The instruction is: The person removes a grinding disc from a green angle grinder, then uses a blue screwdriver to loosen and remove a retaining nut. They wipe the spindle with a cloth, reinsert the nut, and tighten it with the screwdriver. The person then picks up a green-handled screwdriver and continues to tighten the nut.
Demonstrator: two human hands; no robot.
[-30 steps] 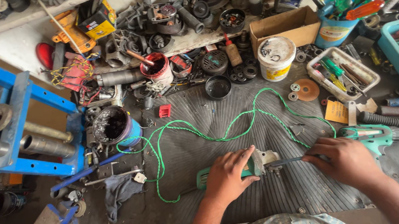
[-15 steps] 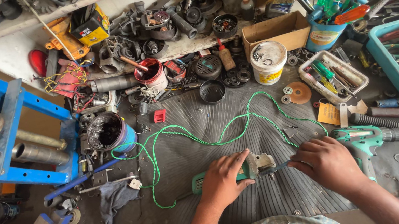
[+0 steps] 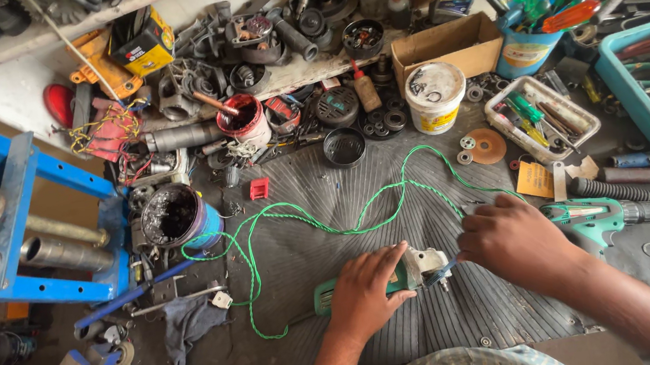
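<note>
Grinder on ribbed mat, mid-bench, both hands at it.

Left hand lay curled over the green body, pinning it flat; right hand was closed, fingers pinching something small at the metal head, hidden from view. Tool looked compact, rigid, likely heavy for its size; body the best hold. Thin green cord trailed limp, loose loops.

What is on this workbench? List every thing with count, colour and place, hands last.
grinder: one, green and grey, on mat, under left hand
cord: one, green, looped across mat
mat: one, dark ribbed, centre
drill: one, green, right of hands
tub: one, white, behind mat
cardboard box: one, brown, back
frame: one, blue, left
left hand: gripping grinder
right hand: at grinder's head
</note>
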